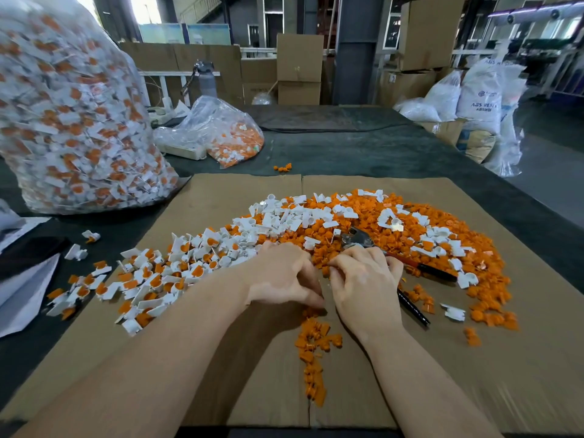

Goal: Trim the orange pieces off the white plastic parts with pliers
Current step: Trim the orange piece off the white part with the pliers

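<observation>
A head-worn camera looks down at two bare forearms reaching onto a flat sheet of brown cardboard [521, 358] that lies on a dark desk [363, 147]. Both hands meet at the centre of the frame, knuckles up. The left hand [284, 275] has its fingers curled downward, and the right hand [366, 279] is curled the same way just beside it; whatever small thing they may be pinching between them is hidden under the fingers, so I cannot tell if either hand is gripping something.

The pliers [360, 238] lie on the pile just above the right hand, metal head toward the upper left, black-tipped handles [436, 273] running out to the lower right past the hand.

Across the middle of the cardboard spreads a wide heap: white plastic parts [284, 216] with orange inserts toward the left, loose orange pieces [363, 207] mostly toward the right. A narrow trail of orange offcuts [313, 349] runs down below the hands.

In the upper left stands a large clear bag [69, 115] stuffed with white-and-orange parts. A smaller clear bag [221, 131] of them lies at upper centre on the desk.
</observation>
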`<action>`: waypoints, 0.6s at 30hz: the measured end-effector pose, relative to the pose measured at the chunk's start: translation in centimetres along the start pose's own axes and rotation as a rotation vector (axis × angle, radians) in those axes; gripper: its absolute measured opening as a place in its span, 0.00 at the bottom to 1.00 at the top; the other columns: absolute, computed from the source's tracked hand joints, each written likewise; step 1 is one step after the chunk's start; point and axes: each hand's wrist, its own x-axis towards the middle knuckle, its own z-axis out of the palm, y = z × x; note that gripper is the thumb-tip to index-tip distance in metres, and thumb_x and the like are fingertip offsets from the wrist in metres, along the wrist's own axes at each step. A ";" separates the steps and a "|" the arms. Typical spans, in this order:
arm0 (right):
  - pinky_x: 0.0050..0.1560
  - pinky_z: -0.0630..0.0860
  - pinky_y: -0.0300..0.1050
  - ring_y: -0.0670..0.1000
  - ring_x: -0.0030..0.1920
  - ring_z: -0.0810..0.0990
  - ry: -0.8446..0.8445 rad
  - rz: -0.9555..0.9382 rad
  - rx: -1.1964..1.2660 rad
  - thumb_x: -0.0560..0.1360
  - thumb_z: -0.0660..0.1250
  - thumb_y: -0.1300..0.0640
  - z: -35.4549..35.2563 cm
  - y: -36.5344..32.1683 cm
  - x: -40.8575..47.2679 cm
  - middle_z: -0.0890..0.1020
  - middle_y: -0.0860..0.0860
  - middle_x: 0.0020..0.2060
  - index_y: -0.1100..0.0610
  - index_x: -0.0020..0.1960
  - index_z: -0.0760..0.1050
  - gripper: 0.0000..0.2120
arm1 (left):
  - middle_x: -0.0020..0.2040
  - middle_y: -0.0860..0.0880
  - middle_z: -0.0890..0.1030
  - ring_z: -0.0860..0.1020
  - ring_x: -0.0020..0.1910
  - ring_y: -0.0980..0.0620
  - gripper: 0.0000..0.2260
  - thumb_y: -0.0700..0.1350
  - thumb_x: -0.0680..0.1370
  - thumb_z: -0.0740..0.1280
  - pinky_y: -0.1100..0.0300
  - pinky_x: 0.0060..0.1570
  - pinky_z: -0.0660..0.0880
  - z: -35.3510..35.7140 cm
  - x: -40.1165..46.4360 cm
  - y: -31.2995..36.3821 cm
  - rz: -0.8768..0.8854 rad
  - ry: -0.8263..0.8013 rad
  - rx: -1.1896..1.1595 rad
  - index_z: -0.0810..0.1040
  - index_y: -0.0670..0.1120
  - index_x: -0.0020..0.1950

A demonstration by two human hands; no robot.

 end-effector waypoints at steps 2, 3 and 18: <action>0.50 0.65 0.54 0.55 0.44 0.76 0.007 -0.007 0.013 0.70 0.71 0.60 -0.1 0.0 0.0 0.80 0.50 0.39 0.55 0.39 0.81 0.03 | 0.43 0.61 0.76 0.72 0.51 0.56 0.06 0.56 0.73 0.69 0.49 0.61 0.64 -0.3 0.0 -0.2 -0.042 0.013 -0.110 0.83 0.56 0.42; 0.50 0.65 0.54 0.54 0.44 0.76 0.012 -0.011 0.020 0.70 0.71 0.61 -0.1 0.0 0.0 0.80 0.50 0.39 0.55 0.38 0.81 0.03 | 0.43 0.60 0.76 0.73 0.51 0.55 0.06 0.55 0.74 0.69 0.48 0.61 0.65 -0.3 0.2 -0.4 -0.080 0.081 -0.130 0.83 0.55 0.43; 0.47 0.69 0.54 0.54 0.41 0.77 0.051 -0.043 0.022 0.68 0.74 0.62 -0.2 0.0 0.0 0.81 0.50 0.36 0.55 0.38 0.81 0.03 | 0.59 0.47 0.77 0.71 0.59 0.49 0.11 0.48 0.80 0.62 0.58 0.58 0.66 0.7 4.8 -0.2 -0.206 0.392 0.221 0.77 0.48 0.60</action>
